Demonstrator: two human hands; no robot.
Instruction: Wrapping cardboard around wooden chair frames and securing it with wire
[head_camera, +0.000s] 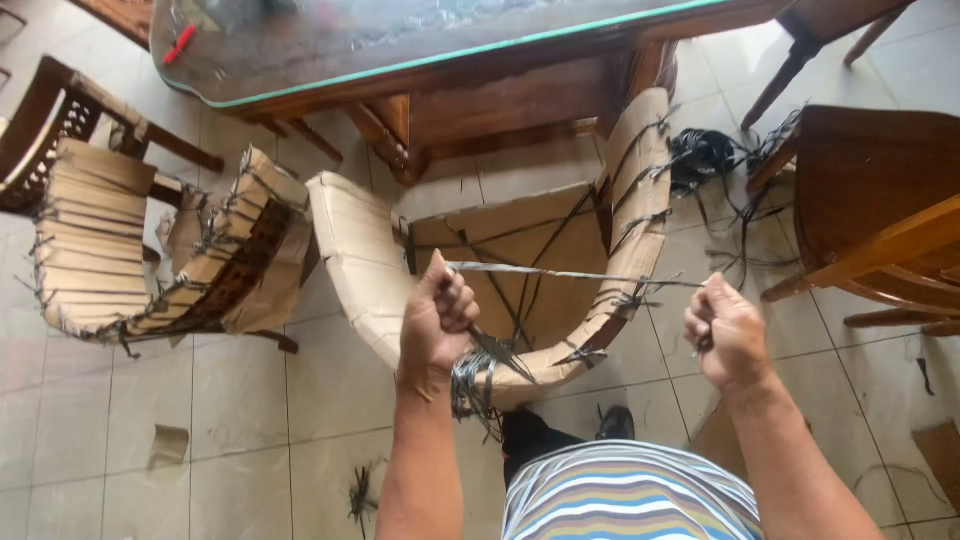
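Note:
A chair wrapped in brown cardboard (365, 265) stands on the floor right in front of me, tied with dark plastic straps. My left hand (437, 318) is closed around a bundle of these straps (478, 372) at the chair's near edge. My right hand (727, 333) is clenched on the other end of one strap (570, 273), which runs taut between both fists above the seat. Several strap ends are knotted along the cardboard-covered armrest (640, 190) on the right.
A second cardboard-wrapped chair (150, 250) stands to the left. A glass-topped wooden table (420, 60) is behind, with a red object (180, 44) on it. A bare wooden chair (880, 210) is at right, loose straps (710, 160) beside it. Scraps lie on the tiled floor (230, 420).

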